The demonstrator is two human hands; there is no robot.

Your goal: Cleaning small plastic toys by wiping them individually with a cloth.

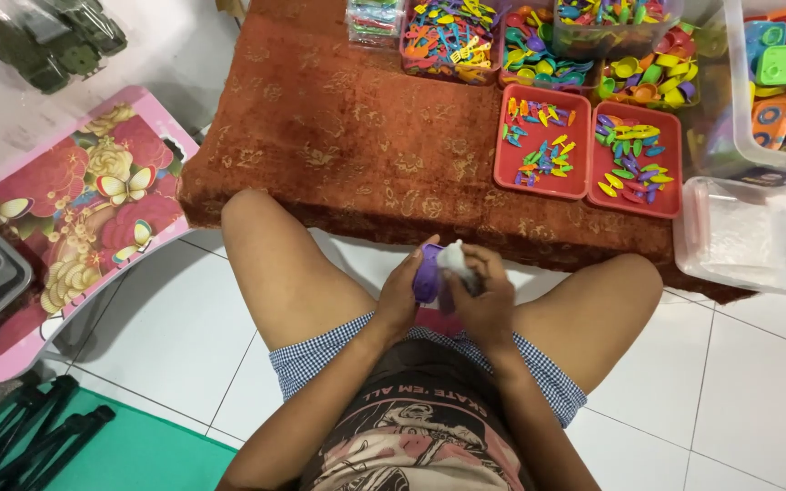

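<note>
Between my knees, above the white floor tiles (184,336) | my left hand (402,295) grips a purple toy piece (428,273) | my right hand (484,300) clasps a white piece (454,257) touching it | red trays (584,150) on brown cloth (357,136) ahead

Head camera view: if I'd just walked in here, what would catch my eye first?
Probably the bright plastic toy pieces: two red trays of small coloured bits lie on the rust-brown cloth at upper right, with fuller clear bins behind them. Low in the middle, between the knees, the left hand and right hand hold a purple piece against a white piece. A pink flowered folding table stands at left.
</note>
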